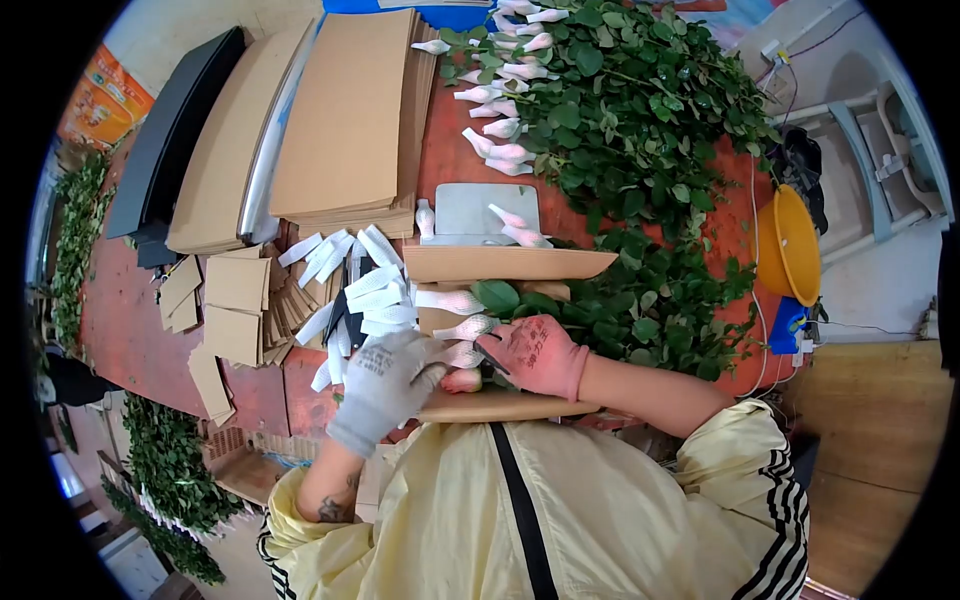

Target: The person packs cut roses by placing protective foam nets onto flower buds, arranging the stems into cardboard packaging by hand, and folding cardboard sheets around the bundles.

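My left hand (388, 385), in a grey-white glove, has its fingertips together at the netted rose heads (450, 300) in front of me. From the right, my right hand (535, 357), in a pink glove, curls its fingers at the same row of heads. What is between the fingers of either hand is too small to make out. A pink rose head (461, 380) lies just below the fingers. The roses lie on brown cardboard (510, 405), with another cardboard flap (510, 263) standing behind them. White foam sleeves (380, 295) are piled above my left hand.
Large cardboard sheets (340, 110) stand stacked at the back left, beside small cardboard pieces (235, 315). A leafy pile of roses (630, 110) covers the back right of the red table (455, 150). A metal plate (485, 208) lies behind the flap. A yellow basin (790, 245) is at the right.
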